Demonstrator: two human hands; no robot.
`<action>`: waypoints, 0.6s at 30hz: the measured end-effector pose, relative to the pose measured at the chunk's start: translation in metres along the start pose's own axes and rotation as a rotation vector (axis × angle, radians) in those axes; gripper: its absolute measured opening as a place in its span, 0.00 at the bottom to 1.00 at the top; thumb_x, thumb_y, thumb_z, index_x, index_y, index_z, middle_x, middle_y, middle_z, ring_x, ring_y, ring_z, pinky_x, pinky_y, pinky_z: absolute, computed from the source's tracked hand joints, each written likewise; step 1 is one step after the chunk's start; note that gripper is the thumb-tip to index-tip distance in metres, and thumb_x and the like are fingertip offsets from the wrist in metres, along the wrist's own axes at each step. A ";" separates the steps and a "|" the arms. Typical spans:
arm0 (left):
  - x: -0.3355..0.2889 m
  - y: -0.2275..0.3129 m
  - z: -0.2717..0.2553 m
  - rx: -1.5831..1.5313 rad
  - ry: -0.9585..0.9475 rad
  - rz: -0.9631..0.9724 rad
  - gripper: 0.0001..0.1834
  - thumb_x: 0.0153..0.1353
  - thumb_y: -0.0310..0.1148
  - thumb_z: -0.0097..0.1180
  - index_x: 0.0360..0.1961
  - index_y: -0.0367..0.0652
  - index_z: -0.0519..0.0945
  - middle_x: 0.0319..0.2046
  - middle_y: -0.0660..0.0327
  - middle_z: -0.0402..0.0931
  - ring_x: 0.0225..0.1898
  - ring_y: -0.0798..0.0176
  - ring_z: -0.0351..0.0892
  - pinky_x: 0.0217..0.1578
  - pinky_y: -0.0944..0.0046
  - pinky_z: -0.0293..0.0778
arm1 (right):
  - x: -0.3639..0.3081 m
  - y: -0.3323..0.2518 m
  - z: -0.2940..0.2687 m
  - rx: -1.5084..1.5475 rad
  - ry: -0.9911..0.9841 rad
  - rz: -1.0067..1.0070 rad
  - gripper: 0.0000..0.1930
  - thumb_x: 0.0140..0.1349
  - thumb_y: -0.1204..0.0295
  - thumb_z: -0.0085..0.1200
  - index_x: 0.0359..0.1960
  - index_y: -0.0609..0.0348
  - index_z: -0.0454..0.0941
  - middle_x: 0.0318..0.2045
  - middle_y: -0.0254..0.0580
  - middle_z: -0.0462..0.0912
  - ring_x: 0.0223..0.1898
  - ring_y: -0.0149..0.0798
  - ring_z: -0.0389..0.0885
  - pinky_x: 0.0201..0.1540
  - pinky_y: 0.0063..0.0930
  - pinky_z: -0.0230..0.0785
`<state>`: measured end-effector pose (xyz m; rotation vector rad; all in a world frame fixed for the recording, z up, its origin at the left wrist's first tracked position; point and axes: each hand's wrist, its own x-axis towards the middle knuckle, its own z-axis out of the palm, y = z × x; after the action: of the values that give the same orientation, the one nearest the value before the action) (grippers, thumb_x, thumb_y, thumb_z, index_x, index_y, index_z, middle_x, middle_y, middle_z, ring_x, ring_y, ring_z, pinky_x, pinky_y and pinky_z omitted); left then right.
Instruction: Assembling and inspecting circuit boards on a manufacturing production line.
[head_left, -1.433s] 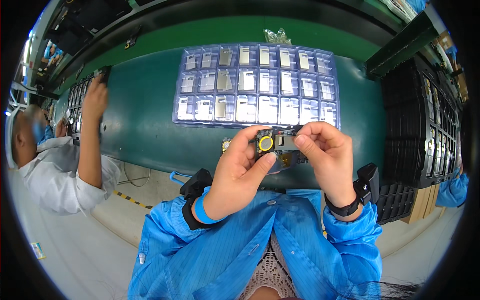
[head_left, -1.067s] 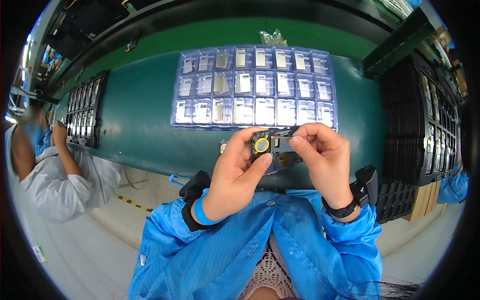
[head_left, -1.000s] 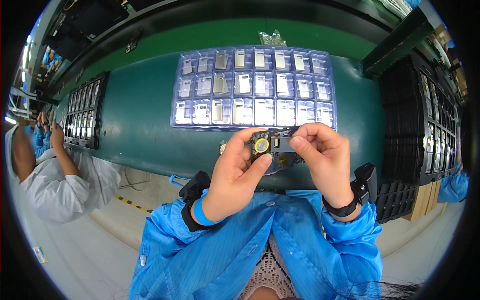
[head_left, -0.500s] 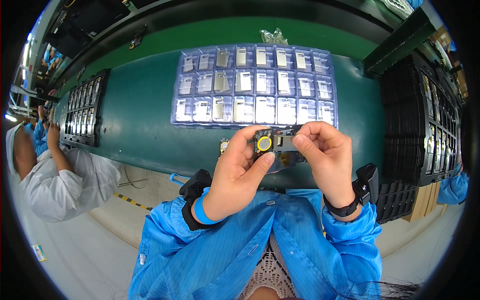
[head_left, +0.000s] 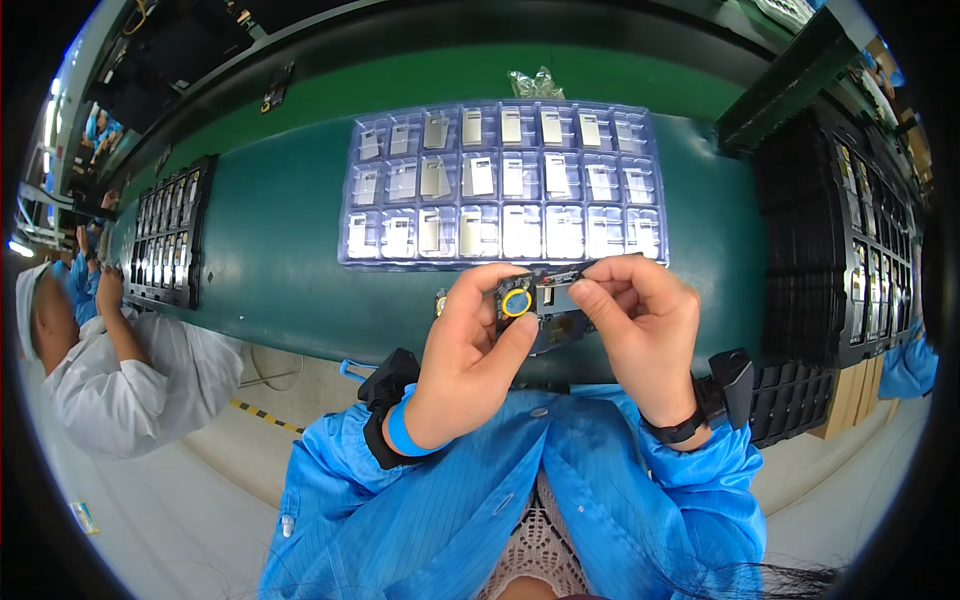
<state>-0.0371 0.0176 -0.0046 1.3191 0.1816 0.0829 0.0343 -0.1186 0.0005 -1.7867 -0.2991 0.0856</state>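
My left hand (head_left: 468, 345) is closed on a small dark circuit board (head_left: 562, 328), its thumb beside a round silver part with a yellow ring (head_left: 517, 303). The fingers of my right hand (head_left: 650, 325) are pinched at the board's upper right, on a thin grey plate (head_left: 557, 296) that lies against the board. My fingers cover part of that plate, so I cannot tell whether it sits flush. Just left of my left hand, another small board with a round part (head_left: 441, 304) shows in part. Beyond both hands stands a clear compartment tray (head_left: 345, 225) with flat metal plates (head_left: 482, 177) in its cells.
Black trays with rows of parts stand at the left (head_left: 198, 230) and, stacked, at the right (head_left: 800, 220). A green post (head_left: 780, 85) rises at the back right, and a clear plastic bag (head_left: 535, 84) lies behind the tray. A person in white (head_left: 140, 370) sits at the left.
The board has tilted in my hands, and the grey plate now lies lower and closer against it. My right fingers have shifted slightly left. The view has moved a little.
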 end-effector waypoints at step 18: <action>0.002 -0.006 0.007 0.027 0.103 0.110 0.11 0.57 0.19 0.49 0.40 0.38 0.63 0.31 0.63 0.71 0.31 0.78 0.68 0.31 0.77 0.67 | -0.005 -0.010 -0.006 -0.273 0.081 -0.236 0.07 0.41 0.76 0.64 0.22 0.59 0.78 0.25 0.36 0.66 0.21 0.30 0.67 0.19 0.21 0.63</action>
<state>-0.0347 0.0099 -0.0093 1.3523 0.1983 0.2428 0.0296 -0.1234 0.0113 -2.0042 -0.4789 -0.2036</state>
